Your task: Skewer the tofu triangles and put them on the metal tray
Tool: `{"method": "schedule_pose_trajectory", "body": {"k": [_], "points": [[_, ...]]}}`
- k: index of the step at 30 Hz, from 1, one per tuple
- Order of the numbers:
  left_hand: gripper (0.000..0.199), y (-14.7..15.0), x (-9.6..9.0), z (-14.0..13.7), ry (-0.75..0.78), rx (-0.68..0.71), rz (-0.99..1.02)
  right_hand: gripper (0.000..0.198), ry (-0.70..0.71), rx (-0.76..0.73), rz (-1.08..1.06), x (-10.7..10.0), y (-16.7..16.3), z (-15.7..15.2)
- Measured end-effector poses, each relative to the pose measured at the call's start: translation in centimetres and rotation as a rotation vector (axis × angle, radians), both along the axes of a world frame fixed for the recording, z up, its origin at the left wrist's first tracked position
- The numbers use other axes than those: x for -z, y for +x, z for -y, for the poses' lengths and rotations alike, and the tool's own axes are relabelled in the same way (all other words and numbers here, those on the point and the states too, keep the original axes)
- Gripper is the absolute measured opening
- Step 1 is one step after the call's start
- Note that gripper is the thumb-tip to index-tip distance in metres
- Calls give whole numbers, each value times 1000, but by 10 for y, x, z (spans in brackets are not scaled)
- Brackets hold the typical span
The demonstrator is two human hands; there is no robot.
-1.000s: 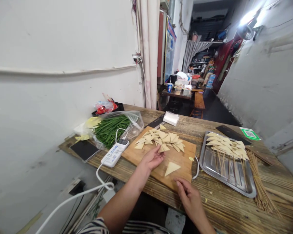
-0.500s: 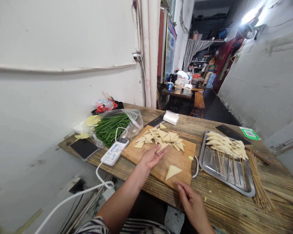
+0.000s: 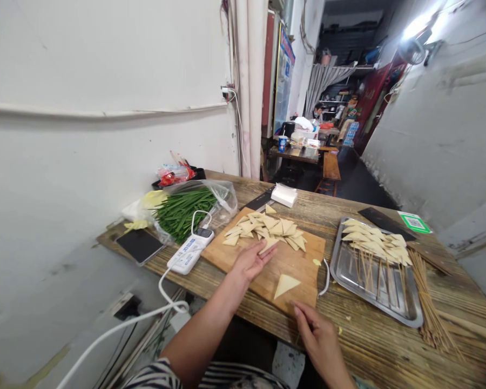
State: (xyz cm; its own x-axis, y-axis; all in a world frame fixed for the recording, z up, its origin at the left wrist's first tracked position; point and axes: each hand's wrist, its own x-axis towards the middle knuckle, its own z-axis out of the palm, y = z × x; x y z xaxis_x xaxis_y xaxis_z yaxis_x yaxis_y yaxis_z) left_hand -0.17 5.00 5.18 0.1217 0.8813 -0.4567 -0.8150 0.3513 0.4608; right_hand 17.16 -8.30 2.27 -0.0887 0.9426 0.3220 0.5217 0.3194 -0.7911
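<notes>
My left hand (image 3: pixel 251 261) is over the wooden cutting board (image 3: pixel 238 266), palm turned up, with a pale yellow triangle of tofu (image 3: pixel 269 245) between thumb and fingers. Just beyond it lies a heap of similar tofu triangles (image 3: pixel 269 224). One loose tofu triangle (image 3: pixel 286 286) rests by itself near the board's front edge. Close to that edge, my right hand (image 3: pixel 318 332) is closed, thumb and fingertips pinched together. Whatever may be in that pinch is too small or hidden to make out.
At right, a metal tray (image 3: pixel 340 275) holds skewered tofu triangles (image 3: pixel 375 240), beside a bundle of bamboo skewers (image 3: pixel 429 302). Left of the board are a white power strip (image 3: pixel 190 254), bagged green chives (image 3: pixel 184 210) and a dark phone (image 3: pixel 140 246). A knife (image 3: pixel 258 200) lies behind the board.
</notes>
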Motion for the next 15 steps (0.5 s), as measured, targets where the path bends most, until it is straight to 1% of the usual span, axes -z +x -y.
{"method": "schedule_pose_trajectory", "body": {"k": [15], "points": [[7,0,-3,3,55,8,-62,30,-1,-8,10,2,1,-1]]}}
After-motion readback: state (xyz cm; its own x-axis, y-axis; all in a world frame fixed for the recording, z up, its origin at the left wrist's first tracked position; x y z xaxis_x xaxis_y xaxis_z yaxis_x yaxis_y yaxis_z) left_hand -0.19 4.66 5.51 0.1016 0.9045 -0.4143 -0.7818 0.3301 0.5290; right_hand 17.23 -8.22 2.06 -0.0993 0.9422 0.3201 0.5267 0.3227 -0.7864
